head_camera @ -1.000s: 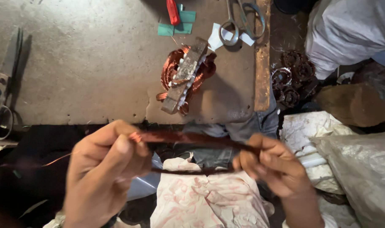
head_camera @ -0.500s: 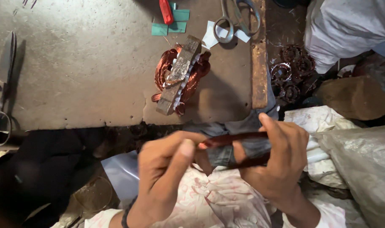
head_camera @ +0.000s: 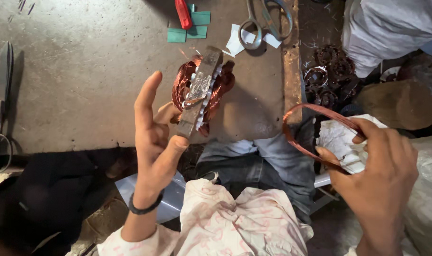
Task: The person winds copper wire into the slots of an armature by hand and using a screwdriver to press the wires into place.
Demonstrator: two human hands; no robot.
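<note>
Head view, my left hand (head_camera: 154, 137) spread open, fingertips near the stator core (head_camera: 200, 92) wound with copper on the grey counter (head_camera: 83, 71), my right hand (head_camera: 379, 168) pinching a loop of copper wire coil (head_camera: 303, 132) over my lap, scissors (head_camera: 265, 21) and red-handled tool (head_camera: 183, 13) beyond.

The left hand (head_camera: 154, 137) is raised in front of the body, palm turned inward, its index finger pointing straight up and the other fingers spread loosely. Its thumb stretches out to the right, the tip pressed against something there. A dark band circles the left wrist, and the forearm rises from a pale sleeve. The right hand (head_camera: 377, 170) sits lower, well apart from the left, back toward the camera, fingers and thumb pinched closed.
</note>
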